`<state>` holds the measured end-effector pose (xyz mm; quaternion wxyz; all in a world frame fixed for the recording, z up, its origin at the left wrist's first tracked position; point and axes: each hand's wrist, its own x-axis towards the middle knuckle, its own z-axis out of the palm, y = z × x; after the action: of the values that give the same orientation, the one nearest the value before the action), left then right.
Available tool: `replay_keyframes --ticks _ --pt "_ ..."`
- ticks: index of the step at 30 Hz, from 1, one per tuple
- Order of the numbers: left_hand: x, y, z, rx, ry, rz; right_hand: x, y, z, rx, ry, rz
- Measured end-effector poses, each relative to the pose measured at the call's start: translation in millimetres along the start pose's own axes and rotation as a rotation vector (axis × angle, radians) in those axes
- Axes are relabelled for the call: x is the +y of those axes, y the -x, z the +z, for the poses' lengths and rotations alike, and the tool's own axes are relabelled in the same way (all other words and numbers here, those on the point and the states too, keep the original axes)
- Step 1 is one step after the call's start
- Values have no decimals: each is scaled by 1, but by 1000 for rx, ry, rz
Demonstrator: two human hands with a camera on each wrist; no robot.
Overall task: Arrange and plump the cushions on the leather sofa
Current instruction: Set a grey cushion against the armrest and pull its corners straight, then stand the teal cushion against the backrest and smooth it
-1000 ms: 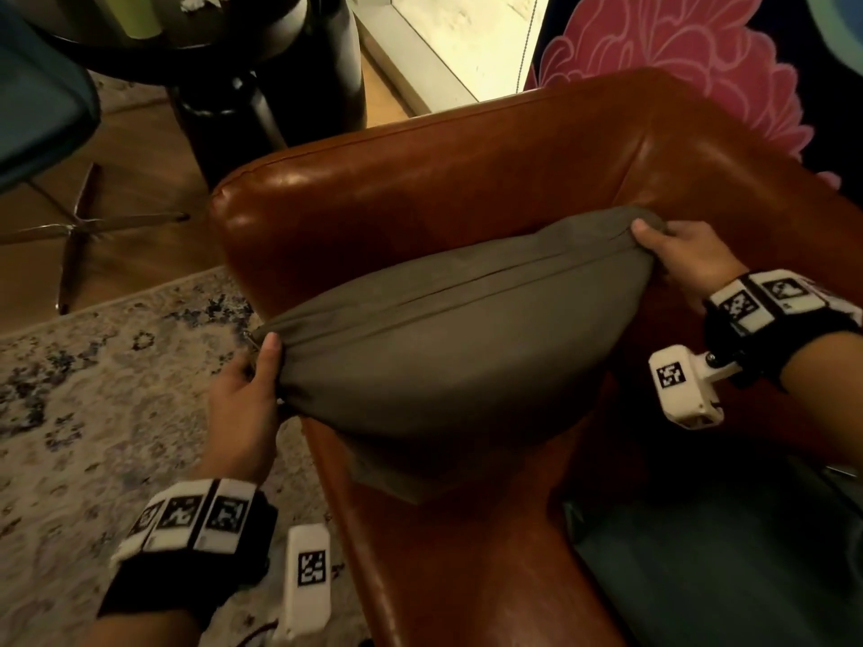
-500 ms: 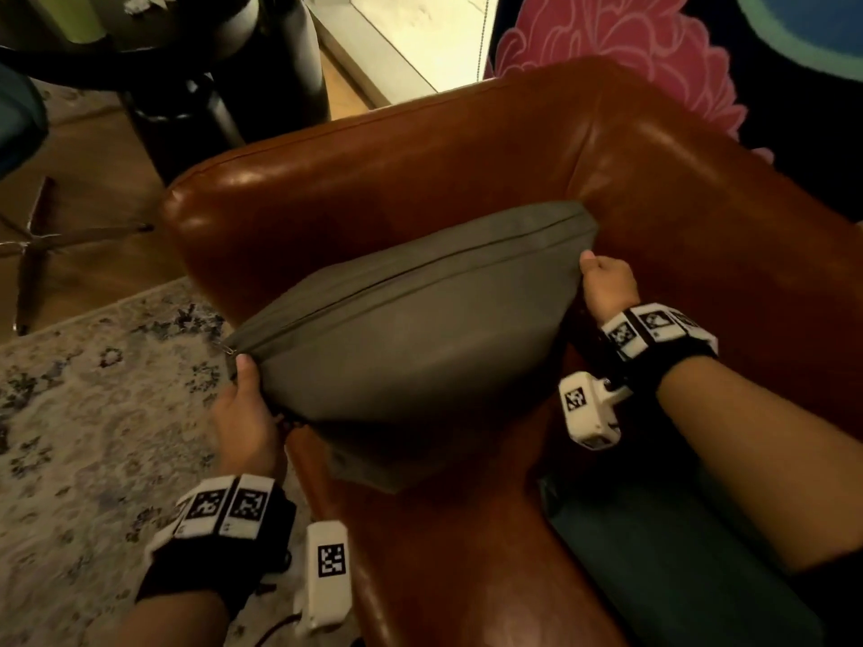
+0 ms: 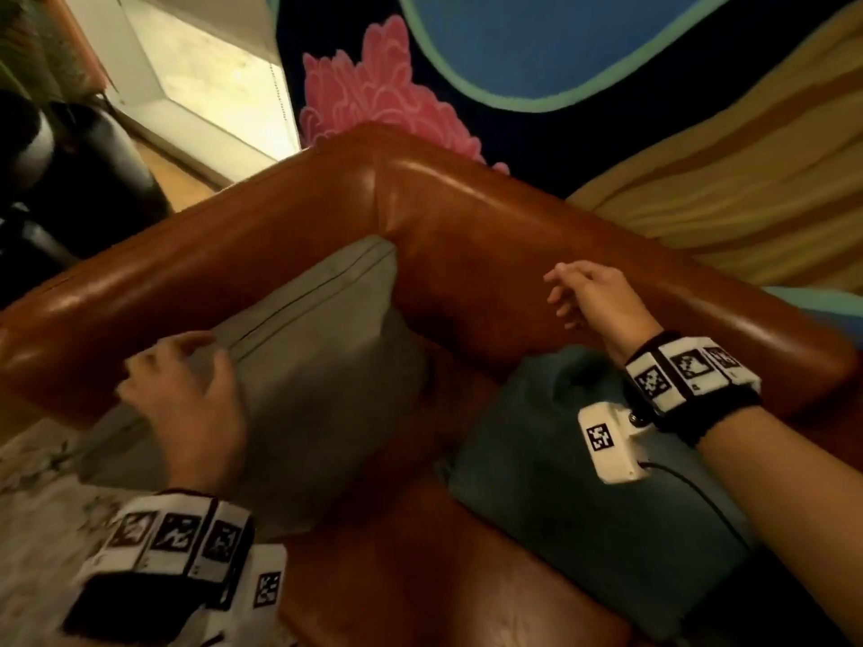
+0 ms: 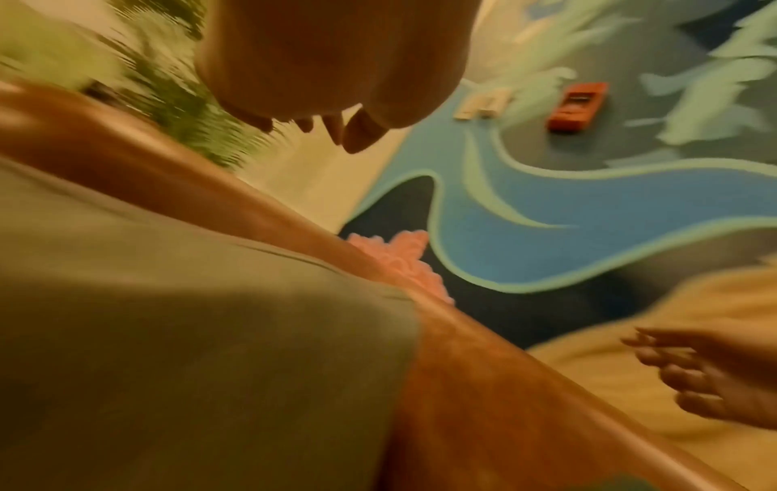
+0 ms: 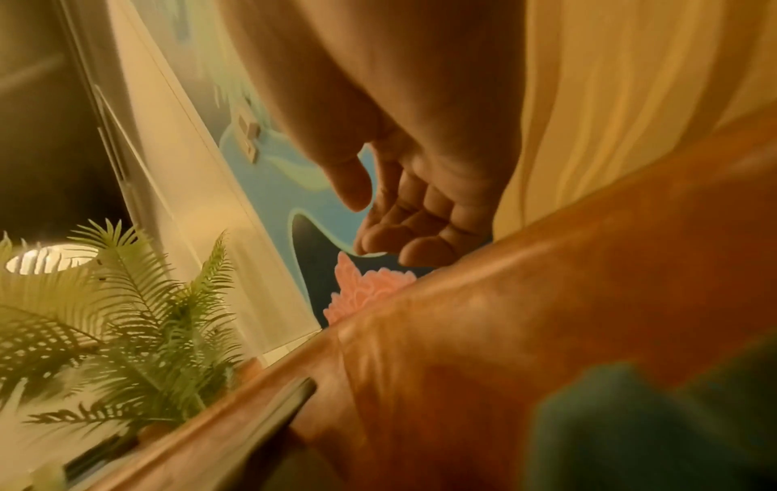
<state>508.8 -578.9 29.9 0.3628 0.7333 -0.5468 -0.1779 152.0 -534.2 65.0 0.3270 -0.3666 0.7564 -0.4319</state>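
Note:
A grey cushion [image 3: 327,366] leans upright in the corner of the brown leather sofa [image 3: 467,235], against the arm. My left hand [image 3: 187,366] hovers at its upper left edge with fingers spread and loosely bent, gripping nothing; the left wrist view shows its fingertips [image 4: 357,133] clear of the grey cushion [image 4: 168,332]. My right hand [image 3: 574,296] hangs in the air in front of the backrest, fingers relaxed and empty, as the right wrist view shows [image 5: 378,216]. A teal cushion [image 3: 537,483] lies flat on the seat under my right wrist.
A black pedestal table [image 3: 70,156] stands beyond the sofa arm, and a patterned rug [image 3: 37,506] covers the floor at left. Behind the backrest are a painted wall [image 3: 513,63] and yellow fabric [image 3: 724,179]. A fern [image 5: 126,315] grows past the arm.
Both hands have let go of the grey cushion, which now stands in the sofa corner. My right hand has moved right, away from it. The view has swung right.

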Motion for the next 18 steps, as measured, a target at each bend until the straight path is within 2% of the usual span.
replay_keyframes --ticks 2,6,9,14,16,18 --pt "44 28 29 -193 107 209 19 29 -39 60 71 -4" --pt "85 88 105 -585 71 352 79 76 -87 115 304 103" --pt "112 145 141 -770 22 442 124 105 -95 164 434 191" --pt "122 184 195 -899 -22 469 172 130 -66 188 806 33" --pt "116 179 213 -946 3 469 184 131 -64 140 918 58" --pt "106 168 226 -964 22 441 203 132 -79 168 937 143"
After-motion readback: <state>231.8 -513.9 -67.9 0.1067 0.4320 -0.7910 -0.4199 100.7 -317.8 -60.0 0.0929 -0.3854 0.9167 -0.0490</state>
